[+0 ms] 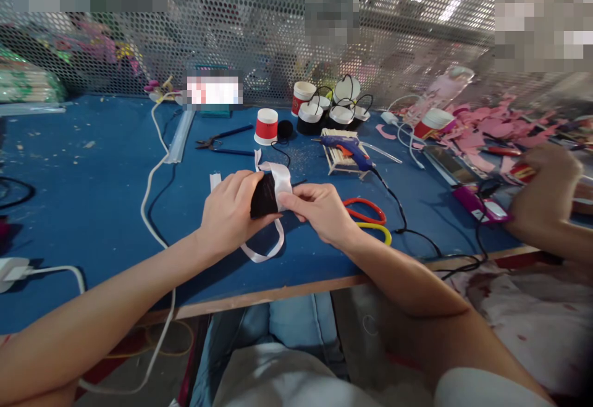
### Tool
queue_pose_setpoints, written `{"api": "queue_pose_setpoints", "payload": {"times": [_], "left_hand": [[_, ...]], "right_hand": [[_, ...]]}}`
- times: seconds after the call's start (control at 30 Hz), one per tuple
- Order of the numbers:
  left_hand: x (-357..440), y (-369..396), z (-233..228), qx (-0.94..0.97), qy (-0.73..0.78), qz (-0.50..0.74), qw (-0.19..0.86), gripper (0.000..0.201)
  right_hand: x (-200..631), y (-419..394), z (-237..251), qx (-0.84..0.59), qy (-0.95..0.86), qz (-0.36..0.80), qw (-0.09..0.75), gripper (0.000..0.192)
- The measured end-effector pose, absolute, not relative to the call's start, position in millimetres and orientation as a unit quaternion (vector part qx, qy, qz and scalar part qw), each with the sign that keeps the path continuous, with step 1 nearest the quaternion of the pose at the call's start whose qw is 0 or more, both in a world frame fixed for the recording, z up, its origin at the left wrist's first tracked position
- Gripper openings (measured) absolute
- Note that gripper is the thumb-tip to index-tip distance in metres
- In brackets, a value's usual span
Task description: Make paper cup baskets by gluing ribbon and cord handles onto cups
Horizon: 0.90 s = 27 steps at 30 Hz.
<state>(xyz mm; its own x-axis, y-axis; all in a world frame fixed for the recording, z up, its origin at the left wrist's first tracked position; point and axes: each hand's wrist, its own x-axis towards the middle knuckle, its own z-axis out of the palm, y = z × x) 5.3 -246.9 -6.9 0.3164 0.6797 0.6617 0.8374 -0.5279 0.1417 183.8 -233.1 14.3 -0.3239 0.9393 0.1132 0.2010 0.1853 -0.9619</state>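
Note:
My left hand [229, 209] grips a small black cup-shaped piece [263, 197] above the blue table [92, 197]. A white satin ribbon [281, 181] wraps over the piece, and a loop of it hangs below my hands. My right hand [319, 209] pinches the ribbon against the right side of the black piece. Both hands are touching the same item over the middle of the table.
A blue glue gun [349, 149] rests on a stick stand; red and yellow scissors [370, 218] lie by my right wrist. Pliers [217, 143], a red paper cup [266, 126] and black-and-white cups [331, 110] stand behind. Another person's hand [546, 191] works at right amid pink scraps [491, 128]. White cable [152, 191] runs left.

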Motion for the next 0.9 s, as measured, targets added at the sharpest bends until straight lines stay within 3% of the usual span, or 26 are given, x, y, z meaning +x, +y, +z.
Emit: {"api": "queue_pose_setpoints", "payload": {"times": [0.13,0.33,0.57,0.7,0.9], "left_hand": [[5.4,-247.4,-7.4,-0.805,-0.484,-0.334,0.078,0.059],[4.3,-245.4,-1.9,-0.78,-0.543,-0.303,-0.069,0.058],[6.3,-246.4,1.7,-0.774,-0.548,-0.298,-0.112,0.064],[7.0,-245.8,6.9,-0.759,-0.544,-0.305,-0.188,0.065],[5.2,-242.9,5.6,-0.736,-0.517,-0.307,-0.31,0.051]], "right_hand": [[185.6,-232.1,13.8,-0.442,-0.676,0.451,0.38,0.048],[189.6,-231.2,18.2,-0.457,-0.673,0.463,0.352,0.061],[186.7,-232.5,22.5,-0.439,-0.718,0.413,0.348,0.037],[185.3,-233.1,19.1,-0.419,-0.732,0.416,0.34,0.034],[188.7,-233.7,23.5,-0.443,-0.718,0.439,0.309,0.059]]}}
